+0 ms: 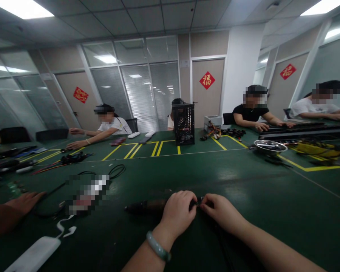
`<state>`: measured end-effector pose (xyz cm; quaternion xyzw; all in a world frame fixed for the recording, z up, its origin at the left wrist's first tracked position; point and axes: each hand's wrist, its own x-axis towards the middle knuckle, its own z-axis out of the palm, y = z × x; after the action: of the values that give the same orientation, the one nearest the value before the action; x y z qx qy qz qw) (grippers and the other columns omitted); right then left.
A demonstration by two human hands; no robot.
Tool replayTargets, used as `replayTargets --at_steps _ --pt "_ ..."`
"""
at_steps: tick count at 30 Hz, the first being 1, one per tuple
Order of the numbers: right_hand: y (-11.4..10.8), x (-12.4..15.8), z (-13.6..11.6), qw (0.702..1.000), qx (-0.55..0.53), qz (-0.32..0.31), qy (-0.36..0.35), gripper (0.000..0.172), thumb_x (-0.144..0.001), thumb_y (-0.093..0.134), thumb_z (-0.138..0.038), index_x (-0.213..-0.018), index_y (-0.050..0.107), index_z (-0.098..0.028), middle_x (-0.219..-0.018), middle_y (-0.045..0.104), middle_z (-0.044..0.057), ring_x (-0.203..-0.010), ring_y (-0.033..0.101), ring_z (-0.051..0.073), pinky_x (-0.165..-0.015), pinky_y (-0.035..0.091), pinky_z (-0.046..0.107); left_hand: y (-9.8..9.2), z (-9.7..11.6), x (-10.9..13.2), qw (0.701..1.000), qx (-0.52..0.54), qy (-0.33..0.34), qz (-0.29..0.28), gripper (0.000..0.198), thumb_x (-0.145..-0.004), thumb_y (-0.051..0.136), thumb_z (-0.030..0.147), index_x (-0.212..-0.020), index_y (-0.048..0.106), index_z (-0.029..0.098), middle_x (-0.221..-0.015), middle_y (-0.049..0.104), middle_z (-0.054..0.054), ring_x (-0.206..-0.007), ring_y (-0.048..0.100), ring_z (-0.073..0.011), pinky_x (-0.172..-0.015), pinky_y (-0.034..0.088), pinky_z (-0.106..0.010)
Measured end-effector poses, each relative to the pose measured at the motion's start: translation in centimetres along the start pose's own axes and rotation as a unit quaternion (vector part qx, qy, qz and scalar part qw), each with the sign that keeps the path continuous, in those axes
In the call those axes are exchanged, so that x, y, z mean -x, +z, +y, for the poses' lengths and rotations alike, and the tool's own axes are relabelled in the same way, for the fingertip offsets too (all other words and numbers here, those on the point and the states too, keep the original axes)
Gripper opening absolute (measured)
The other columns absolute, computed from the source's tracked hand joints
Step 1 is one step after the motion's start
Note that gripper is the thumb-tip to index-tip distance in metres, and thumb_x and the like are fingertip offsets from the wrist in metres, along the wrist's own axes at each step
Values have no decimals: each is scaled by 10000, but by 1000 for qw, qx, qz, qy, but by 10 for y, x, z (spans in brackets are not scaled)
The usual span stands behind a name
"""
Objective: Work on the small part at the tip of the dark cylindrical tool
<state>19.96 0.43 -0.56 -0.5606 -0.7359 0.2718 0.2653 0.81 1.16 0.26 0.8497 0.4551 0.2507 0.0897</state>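
A dark tubular part, its exact kind blurred, lies at the bottom centre of the frame, at or just above the green surface. Its long axis is nearly level across the view, and its narrow end is pointed toward the right of the frame, into the small gap between the hands. The narrow end is closely flanked by both hands, but the left hand, marked by a pale green bangle at the wrist, is nearer the part's body and is curled around it. The right hand is brought in from the lower right, with its fingers closed in a pinch at the tip, though the exact contact is partly hidden. A thin dark cable appears to be trailed downward beneath the hands. At the lower left of the frame, a white power strip is placed near a co-worker's hand, and a black cable coil is seen further up. Toward the upper centre, a black open-frame computer case stands on the surface, and a steel bowl is placed to its right.
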Motion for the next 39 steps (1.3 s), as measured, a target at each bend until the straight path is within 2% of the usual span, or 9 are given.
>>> replayTargets --at_steps 15,28,39 --pt "0 -1 1 1000 -13 -11 15 198 -882 525 -335 -808 649 -200 -784 700 15 -702 633 173 -584 401 235 -2 3 0 1000 -2 -11 -6 167 -797 623 190 -948 573 240 -955 621 10 -910 548 -200 -817 408 -332" --pt "4 -6 10 999 22 -18 -25 142 -855 554 -305 -785 639 -217 -779 692 -1 -710 628 178 -620 413 244 -1 2 0 1000 -29 0 -9 105 -826 605 220 -925 572 236 -945 626 16 -912 551 -195 -797 406 -330" --pt "4 -5 11 999 13 -27 -27 167 -873 539 -336 -815 648 -223 -804 698 2 -716 633 175 -617 427 236 -3 1 1 1000 -20 2 -8 113 -825 609 228 -933 577 243 -943 626 20 -901 550 -193 -790 408 -329"
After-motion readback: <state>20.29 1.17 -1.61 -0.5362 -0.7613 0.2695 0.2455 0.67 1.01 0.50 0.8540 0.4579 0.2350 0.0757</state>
